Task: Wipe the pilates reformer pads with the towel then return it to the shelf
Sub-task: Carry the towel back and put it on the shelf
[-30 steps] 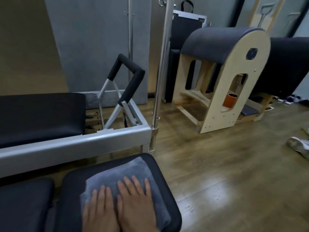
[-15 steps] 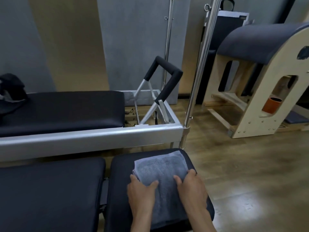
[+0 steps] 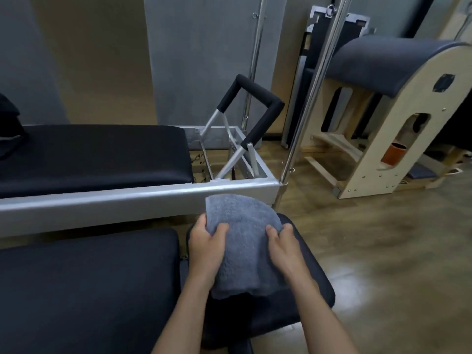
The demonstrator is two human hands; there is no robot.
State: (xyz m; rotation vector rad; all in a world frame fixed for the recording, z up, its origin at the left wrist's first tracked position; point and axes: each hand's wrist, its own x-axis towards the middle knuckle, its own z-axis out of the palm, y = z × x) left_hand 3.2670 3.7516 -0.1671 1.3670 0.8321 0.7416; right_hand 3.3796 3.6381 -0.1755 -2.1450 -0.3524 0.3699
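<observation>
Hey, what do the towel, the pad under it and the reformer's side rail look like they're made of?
Towel: grey terry cloth, probably cotton; fuzzy nap, soft folds. Pad: likely black vinyl or faux leather; smooth, faint sheen. Side rail: silver metal, perhaps aluminium; satin finish, soft highlights.

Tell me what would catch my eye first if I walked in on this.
The left hand and right hand grip a bunched grey towel over the small black pad at bottom centre. Behind it, a black-padded foot bar juts up from the silver reformer frame. At far right stands a wooden arched barrel with a grey top.
</observation>
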